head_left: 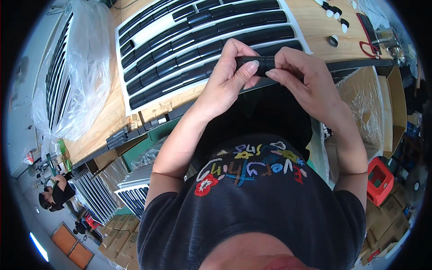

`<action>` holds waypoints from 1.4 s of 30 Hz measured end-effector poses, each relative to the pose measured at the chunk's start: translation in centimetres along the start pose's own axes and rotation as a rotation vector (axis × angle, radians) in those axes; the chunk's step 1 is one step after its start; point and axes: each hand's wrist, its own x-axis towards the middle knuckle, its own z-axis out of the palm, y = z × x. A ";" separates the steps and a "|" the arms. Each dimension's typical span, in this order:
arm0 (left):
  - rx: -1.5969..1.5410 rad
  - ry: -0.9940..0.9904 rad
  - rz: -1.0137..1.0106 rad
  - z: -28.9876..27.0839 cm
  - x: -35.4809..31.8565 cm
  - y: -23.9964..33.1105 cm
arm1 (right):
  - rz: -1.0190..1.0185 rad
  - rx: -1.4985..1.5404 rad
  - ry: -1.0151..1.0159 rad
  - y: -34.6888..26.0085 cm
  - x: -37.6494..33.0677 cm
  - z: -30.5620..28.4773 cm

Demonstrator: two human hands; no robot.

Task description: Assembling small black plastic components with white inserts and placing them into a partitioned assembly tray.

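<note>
1. The left hand (231,74) and the right hand (299,74) meet over the near edge of a wooden worktop (315,27), both holding one short black bar-shaped piece (261,63) between them.
2. The left hand's grip is clamped on the left end of the black piece, thumb on its near side and the other fingers curled over the top.
3. The right hand's grip is clamped on the right end of the same piece, thumb tip pressed just beside the left thumb.
4. The black piece is held level, just above the near edge of a large grille panel (198,45); whether it touches the panel cannot be told.
5. The grille panel lies flat on the worktop, white-framed with rows of glossy black slats running across it.
6. Left of the grille panel, a second panel wrapped in clear plastic film (76,76) lies along the worktop's edge.
7. Right of the grille panel, near the worktop's far corner, lie red-handled scissors (369,38), a small dark ring (332,41) and several small black-and-white clips (335,11).
8. Below the grille panel, under the worktop, stand stacks of more slatted panels (135,189) and cardboard boxes (119,240).
9. Far right of the grille panel, low down, sits a red plastic crate (379,180).
</note>
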 end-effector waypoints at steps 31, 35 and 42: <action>2.032 0.198 -0.146 -27.6 -2.1 10.4 | 0.367 -0.257 0.167 15.0 16.4 -7.5; 2.012 0.212 0.049 -27.6 -1.5 11.0 | -0.020 -0.746 0.294 18.7 18.6 -4.8; 0.876 0.491 0.381 -18.4 -2.2 9.4 | -0.065 -0.582 0.546 15.9 10.2 -7.2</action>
